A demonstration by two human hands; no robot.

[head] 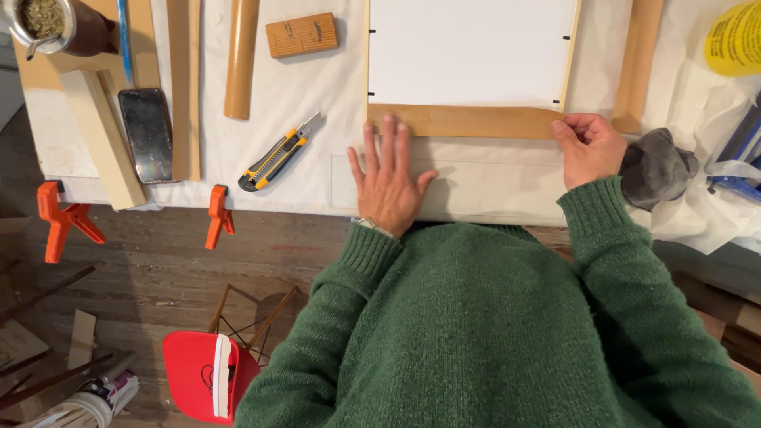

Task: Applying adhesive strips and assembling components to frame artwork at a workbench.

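Observation:
My left hand [388,178] lies flat, fingers spread, on the white-covered table, its fingertips resting on the near wooden strip [468,121] of a frame. My right hand [588,147] has its fingers curled and pinches the right end of that same strip. The strip lies along the near edge of a white panel [472,51] with small black clips at its sides. Another wooden strip [640,63] stands along the panel's right side. Both arms wear green knitted sleeves.
A yellow and black utility knife [277,154] lies left of my left hand. Further left are a phone [147,135], wooden battens [103,139], a wooden roller [240,55], a small wooden block [301,35]. Orange clamps [218,215] grip the table edge. A grey rag [656,166] lies right. A red chair [206,372] stands below.

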